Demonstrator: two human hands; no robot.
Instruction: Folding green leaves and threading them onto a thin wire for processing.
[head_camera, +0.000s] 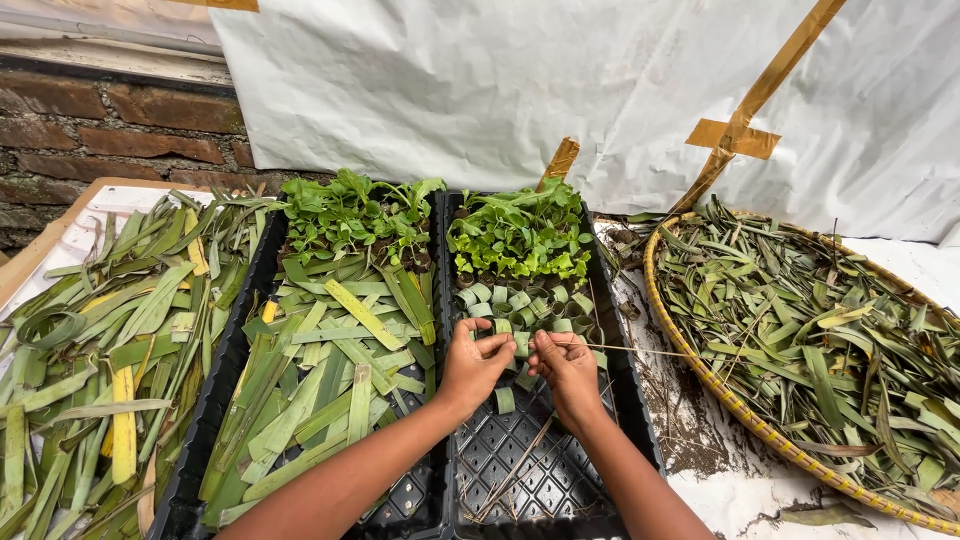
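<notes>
My left hand (470, 364) and my right hand (567, 368) meet over the right black seedling tray (540, 480). Together they pinch a green leaf strip rolled into a small ring (512, 342). My right hand also grips a thin stick (640, 350) that points to the right. Several rolled leaf rings (520, 305) stand in rows in the tray just beyond my fingers. One ring (505, 400) stands alone below my hands. Green seedlings (520, 235) fill the far end of this tray.
The left black tray (215, 400) holds loose cut leaf strips (340, 370) and seedlings (350, 215) at its far end. A heap of long leaves (100, 340) lies at left. A round woven basket (700, 370) of dry leaf scraps sits at right. White sheeting (560, 90) hangs behind.
</notes>
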